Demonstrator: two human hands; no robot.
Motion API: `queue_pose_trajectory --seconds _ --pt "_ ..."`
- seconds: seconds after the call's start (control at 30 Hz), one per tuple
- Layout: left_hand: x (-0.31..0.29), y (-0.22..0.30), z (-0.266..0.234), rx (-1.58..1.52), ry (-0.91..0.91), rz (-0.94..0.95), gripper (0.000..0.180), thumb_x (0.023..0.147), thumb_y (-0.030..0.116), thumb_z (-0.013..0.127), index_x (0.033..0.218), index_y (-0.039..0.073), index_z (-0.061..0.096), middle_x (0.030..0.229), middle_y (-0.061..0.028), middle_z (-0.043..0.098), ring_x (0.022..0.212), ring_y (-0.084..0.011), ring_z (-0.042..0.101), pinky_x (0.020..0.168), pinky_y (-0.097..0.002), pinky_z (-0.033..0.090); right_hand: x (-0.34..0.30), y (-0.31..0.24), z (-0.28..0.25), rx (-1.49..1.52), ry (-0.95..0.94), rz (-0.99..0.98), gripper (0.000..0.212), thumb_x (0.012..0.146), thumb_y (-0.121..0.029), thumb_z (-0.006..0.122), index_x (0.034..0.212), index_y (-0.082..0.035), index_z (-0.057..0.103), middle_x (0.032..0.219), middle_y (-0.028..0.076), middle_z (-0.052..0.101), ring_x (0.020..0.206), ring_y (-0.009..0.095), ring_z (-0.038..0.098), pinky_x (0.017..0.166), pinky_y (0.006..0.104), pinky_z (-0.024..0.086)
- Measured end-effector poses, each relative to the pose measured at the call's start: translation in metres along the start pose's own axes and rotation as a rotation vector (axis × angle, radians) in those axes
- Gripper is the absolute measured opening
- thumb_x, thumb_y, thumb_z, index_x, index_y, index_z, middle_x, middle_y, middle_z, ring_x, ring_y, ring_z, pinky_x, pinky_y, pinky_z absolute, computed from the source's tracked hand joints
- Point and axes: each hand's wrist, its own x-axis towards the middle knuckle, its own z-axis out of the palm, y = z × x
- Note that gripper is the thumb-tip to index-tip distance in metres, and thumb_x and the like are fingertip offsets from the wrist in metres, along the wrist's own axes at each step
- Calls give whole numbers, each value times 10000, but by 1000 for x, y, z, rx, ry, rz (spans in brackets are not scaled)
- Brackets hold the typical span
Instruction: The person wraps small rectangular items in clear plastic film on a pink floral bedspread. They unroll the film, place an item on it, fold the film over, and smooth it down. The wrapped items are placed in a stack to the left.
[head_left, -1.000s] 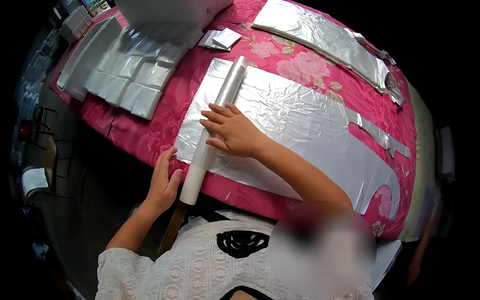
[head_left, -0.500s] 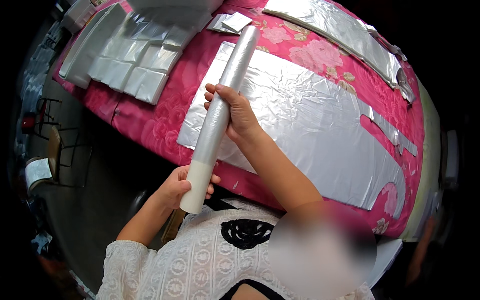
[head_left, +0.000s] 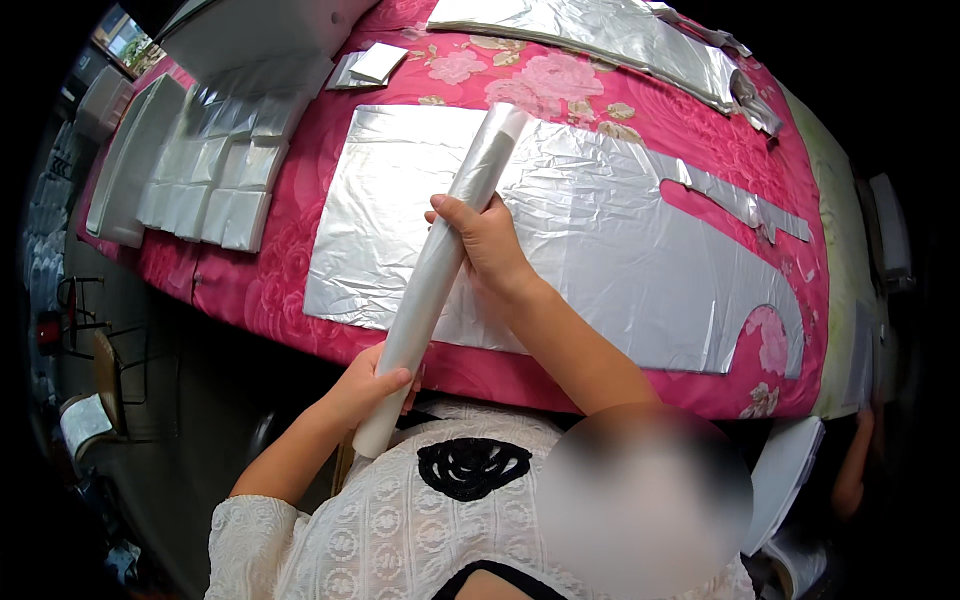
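A long roll of translucent plastic film (head_left: 423,278) slants across in front of me, its far end over the table. My left hand (head_left: 376,384) is closed around its lower part, close to my body. My right hand (head_left: 490,242) grips it higher up, with the thumb across the top. Beneath the roll's upper half, a flat silvery-white plastic sheet or stack of sheets (head_left: 600,300) lies on the table. Curved cutouts and a narrow strip shape its right end.
The table has a pink flowered cloth (head_left: 275,290). Several small clear packets (head_left: 240,215) lie in rows at the left, beside a white tray (head_left: 130,175). White squares (head_left: 378,63) and a long folded plastic stack (head_left: 600,40) lie farther back. A chair (head_left: 105,370) stands at the left.
The view has shifted, so the table's contents sit farther left. The left hand now grips more of the roll's lower part, and the roll has turned so its pale end section looks different.
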Motion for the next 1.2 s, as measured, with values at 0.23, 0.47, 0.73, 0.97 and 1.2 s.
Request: queue_pose_trajectory --seconds 0.23,0.47,0.73,0.97,1.2 --pt "-20 -20 -11 -4 -137 -261 782 645 544 744 1157 -4 520 680 -33 534 521 -108 524 478 -244 419 47 -67 -109 -372 230 -107 300 864 -211 602 1084 -17 537 946 66 609 808 104 561 685 222 469" --pt "-23 -29 -19 -281 -240 -288 723 697 435 733 1180 -46 491 721 -55 546 536 -116 519 502 -245 423 21 -84 -101 -775 -88 217 241 846 -295 642 905 -62 627 689 -5 597 469 6 447 413 149 326" --pt "-26 -29 -29 -189 -291 -282 707 686 397 745 1173 -51 496 777 -84 593 547 -120 533 534 -238 445 30 -80 -123 -789 -139 92 148 846 -189 650 823 -47 616 665 -28 554 572 43 495 481 191 374" --pt "-52 -34 -69 116 -379 -467 523 741 153 737 1182 -3 503 957 -69 622 902 -150 598 812 -293 488 53 -164 -261 -1078 492 -291 160 837 -158 623 788 -7 629 629 -4 568 530 61 481 500 229 390" --pt "-21 21 -48 676 -470 -358 444 700 153 761 1080 7 584 983 -74 646 896 -152 598 805 -297 471 56 -157 -247 -971 319 -377 157 839 -154 624 835 2 642 678 -8 584 580 60 501 530 218 402"
